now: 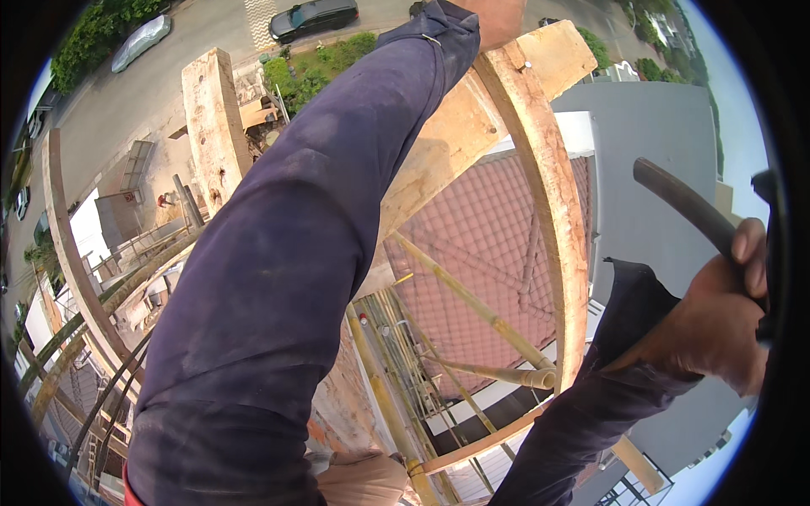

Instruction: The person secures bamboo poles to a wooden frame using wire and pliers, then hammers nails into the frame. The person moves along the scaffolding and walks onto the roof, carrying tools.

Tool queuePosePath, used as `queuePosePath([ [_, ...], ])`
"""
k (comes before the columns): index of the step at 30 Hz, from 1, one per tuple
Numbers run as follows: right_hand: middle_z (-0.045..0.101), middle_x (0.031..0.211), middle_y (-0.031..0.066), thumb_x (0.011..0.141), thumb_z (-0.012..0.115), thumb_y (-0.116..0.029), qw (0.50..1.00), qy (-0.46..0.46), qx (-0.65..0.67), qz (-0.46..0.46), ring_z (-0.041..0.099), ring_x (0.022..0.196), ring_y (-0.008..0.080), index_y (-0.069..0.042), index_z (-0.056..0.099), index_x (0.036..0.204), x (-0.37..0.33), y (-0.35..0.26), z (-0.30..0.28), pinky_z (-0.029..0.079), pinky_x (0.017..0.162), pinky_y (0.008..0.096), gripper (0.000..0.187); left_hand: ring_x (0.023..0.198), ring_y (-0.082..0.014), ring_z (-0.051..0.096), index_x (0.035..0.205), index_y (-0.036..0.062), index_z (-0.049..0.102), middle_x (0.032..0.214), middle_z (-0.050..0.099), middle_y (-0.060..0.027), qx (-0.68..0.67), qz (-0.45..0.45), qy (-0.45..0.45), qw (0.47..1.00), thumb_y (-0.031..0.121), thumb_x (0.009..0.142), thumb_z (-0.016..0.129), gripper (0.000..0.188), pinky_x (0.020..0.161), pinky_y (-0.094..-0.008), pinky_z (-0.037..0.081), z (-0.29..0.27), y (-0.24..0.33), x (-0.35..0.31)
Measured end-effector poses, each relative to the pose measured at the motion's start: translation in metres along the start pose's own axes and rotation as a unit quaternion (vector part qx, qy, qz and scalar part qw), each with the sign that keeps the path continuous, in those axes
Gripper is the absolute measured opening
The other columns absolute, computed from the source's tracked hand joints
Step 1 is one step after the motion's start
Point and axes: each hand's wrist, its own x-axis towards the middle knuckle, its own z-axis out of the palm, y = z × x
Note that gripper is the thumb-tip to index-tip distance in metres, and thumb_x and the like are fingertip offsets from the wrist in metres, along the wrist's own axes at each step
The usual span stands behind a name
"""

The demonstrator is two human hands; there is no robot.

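My left arm in a dark sleeve stretches across the middle to the top. Only the back part of my left hand (499, 18) shows there, beside the end of a long wooden board (574, 278); its fingers lie beyond the picture's edge. A nail (525, 66) sticks up from this board where it crosses a wide plank (460, 139). At the far right, my right hand (727, 325) is raised and closed around a dark tool handle (679, 198). One end of the handle juts out past the fingers; the tool's other end is hidden.
I am high above the ground. Below lie a red tiled roof (472, 253), bamboo poles (472, 295) and a street with a dark parked car (314, 18). A thick timber (216, 126) stands left of my sleeve, and a long wooden post (72, 244) rises farther left.
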Motion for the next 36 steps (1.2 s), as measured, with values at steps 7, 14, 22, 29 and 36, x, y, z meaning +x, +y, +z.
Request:
queuePosePath([
  [7, 0.049, 0.062, 0.0135, 0.103, 0.046, -0.038, 0.832, -0.279, -0.300, 0.376, 0.046, 0.056, 0.0197, 0.002, 0.053, 0.081, -0.141, 0.087, -0.035, 0.041, 0.055, 0.0362, 0.047, 0.078, -0.0322, 0.068, 0.104, 0.0019, 0.063, 0.084, 0.068, -0.0207, -0.020, -0.008, -0.008, 1.000, 0.021, 0.093, 0.049, 0.026, 0.075, -0.0409, 0.052, -0.001, 0.004, 0.009],
  [14, 0.048, 0.062, 0.0110, 0.103, 0.045, -0.039, 0.779, -0.132, -0.439, 0.428, 0.047, 0.059, 0.0206, 0.001, 0.054, 0.082, -0.215, 0.047, -0.104, 0.040, 0.057, 0.0378, 0.046, 0.079, -0.0327, 0.068, 0.108, 0.0018, 0.063, 0.086, 0.068, -0.0215, -0.053, -0.039, -0.015, 0.998, 0.024, 0.094, 0.048, 0.029, 0.075, -0.0404, 0.052, 0.012, -0.008, 0.010],
  [22, 0.059, 0.068, 0.0225, 0.100, 0.042, -0.043, 0.762, -0.143, -0.356, 0.522, 0.061, 0.055, 0.0338, 0.006, 0.057, 0.087, -0.196, 0.038, -0.097, 0.048, 0.051, 0.0440, 0.053, 0.088, -0.0354, 0.066, 0.117, 0.0044, 0.061, 0.092, 0.067, -0.0218, -0.233, -0.218, 0.007, 0.948, 0.031, 0.098, 0.045, 0.036, 0.080, -0.0407, 0.050, -0.027, 0.059, -0.047],
  [29, 0.051, 0.061, 0.0147, 0.101, 0.039, -0.047, 0.798, -0.143, -0.336, 0.479, 0.048, 0.044, 0.0243, 0.011, 0.059, 0.092, -0.197, 0.057, -0.105, 0.038, 0.040, 0.0400, 0.062, 0.085, -0.0291, 0.063, 0.102, 0.0007, 0.066, 0.091, 0.066, -0.0181, -0.424, -0.319, -0.155, 0.834, 0.025, 0.093, 0.056, 0.028, 0.077, -0.0367, 0.049, -0.218, 0.260, -0.298],
  [36, 0.063, 0.098, 0.0371, 0.100, 0.034, -0.050, 0.836, -0.194, -0.382, 0.344, 0.061, 0.097, 0.0494, 0.018, 0.061, 0.104, -0.213, 0.115, -0.121, 0.046, 0.086, 0.0491, 0.073, 0.059, -0.0240, 0.048, 0.072, 0.0008, 0.056, 0.063, 0.051, -0.0110, -0.097, -0.317, -0.121, 0.935, 0.031, 0.100, 0.055, 0.041, 0.058, -0.0354, 0.042, -0.490, 0.269, -0.433],
])
